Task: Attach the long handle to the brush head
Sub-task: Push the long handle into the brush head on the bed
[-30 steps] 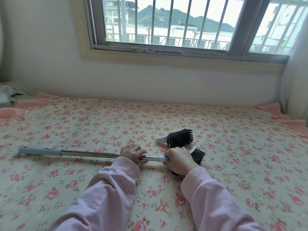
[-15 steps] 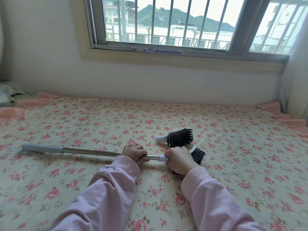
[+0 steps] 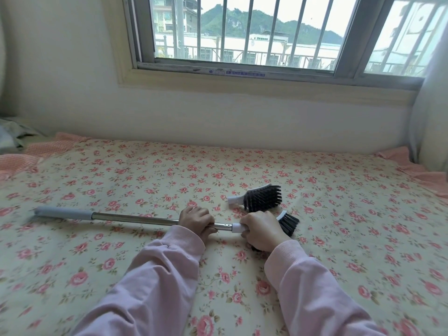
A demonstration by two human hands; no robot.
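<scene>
— Nearest us, our pink sleeves (image 3: 157, 287) reach out over the flowered bedsheet (image 3: 351, 238). What has changed since a second ago?

— Little. Our left hand (image 3: 196, 221) keeps its fingers curled round the steel tube of the long handle (image 3: 135, 218). Our right hand (image 3: 263, 232) is still wrapped round the brush head (image 3: 288, 223) at its white collar. The handle's grey end has drifted a little rightward and away from us, and the bare steel between our hands looks slightly shorter.

— Is the tube seated in the collar?

— We cannot tell. Its end meets the white collar, but our right hand hides most of the head. Only a fan of black bristles and a white strip show past the knuckles.

— And where does the handle lie?

— Low across the sheet, running left from our hands. Its grey tip is blurred, so we cannot say whether it touches the cloth.

— Beyond that?

— A second brush head (image 3: 261, 198) lies on the sheet just behind our right hand, apart from it, where it was before. Then come the pale wall (image 3: 218, 112) and the barred window (image 3: 242, 32), its top cut off.
</scene>
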